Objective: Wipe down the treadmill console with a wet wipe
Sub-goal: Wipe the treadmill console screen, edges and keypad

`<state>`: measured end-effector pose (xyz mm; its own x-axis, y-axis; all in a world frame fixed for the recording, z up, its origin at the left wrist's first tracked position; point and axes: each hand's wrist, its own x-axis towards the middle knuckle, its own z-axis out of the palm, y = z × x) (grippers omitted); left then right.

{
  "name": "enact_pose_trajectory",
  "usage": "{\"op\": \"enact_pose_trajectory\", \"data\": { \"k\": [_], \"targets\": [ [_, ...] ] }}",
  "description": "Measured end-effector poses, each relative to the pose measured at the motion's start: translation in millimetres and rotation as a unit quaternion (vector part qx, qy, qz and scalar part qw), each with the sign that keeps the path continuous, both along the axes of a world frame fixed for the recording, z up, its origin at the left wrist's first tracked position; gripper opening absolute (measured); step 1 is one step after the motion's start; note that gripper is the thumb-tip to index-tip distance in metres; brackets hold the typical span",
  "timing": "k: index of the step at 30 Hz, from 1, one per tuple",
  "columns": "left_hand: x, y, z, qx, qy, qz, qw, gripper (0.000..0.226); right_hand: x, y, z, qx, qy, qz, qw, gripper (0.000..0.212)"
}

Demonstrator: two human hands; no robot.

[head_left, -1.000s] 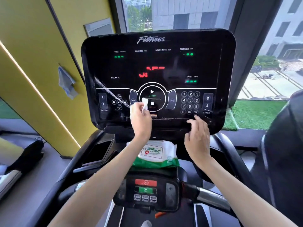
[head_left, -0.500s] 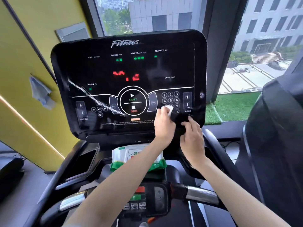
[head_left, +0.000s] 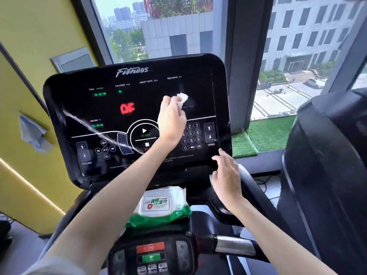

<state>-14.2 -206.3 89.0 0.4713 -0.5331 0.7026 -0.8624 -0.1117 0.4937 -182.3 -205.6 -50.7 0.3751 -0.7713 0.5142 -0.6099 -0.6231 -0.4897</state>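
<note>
Wiping mid-pass: my left hand (head_left: pixel 171 120) pinches the wet wipe (head_left: pixel 183 98) against the treadmill console (head_left: pixel 79 100), just above frame centre. Right hand (head_left: pixel 226 175) rests flat-fingered on the console's lower-right corner, holding nothing. Next, I'd say: sweep left toward the streaked side, light pressure.

Two hands (head_left: pixel 171 120) (head_left: pixel 226 175), one console (head_left: pixel 79 108), one wet wipe (head_left: pixel 182 99) — one wipe pack (head_left: pixel 158 205), one cloth (head_left: pixel 32 133).

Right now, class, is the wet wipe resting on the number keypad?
No, the left hand holds the wet wipe against the upper right part of the console, above the number keypad.
</note>
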Motion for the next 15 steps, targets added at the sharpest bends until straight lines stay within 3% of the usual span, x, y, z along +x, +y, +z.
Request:
{"op": "enact_pose_trajectory", "data": {
  "k": [5,8,15],
  "targets": [
    [-22.6,-32.3,-13.3,0.045,-0.134,-0.048,0.989,0.035,-5.7,-1.5,-2.1,0.003,0.006,0.0,1.0,0.041],
    [-30.4,-42.5,-19.6,0.041,-0.17,-0.08,0.981,0.041,-7.7,-3.7,-2.8,0.004,0.005,-0.005,1.0,0.04],
    [-34.3,-35.6,-24.2,0.134,-0.265,-0.137,0.945,0.046,-1.3,-2.6,-9.8,-0.003,-0.011,0.0,1.0,0.042]
  ]
}}
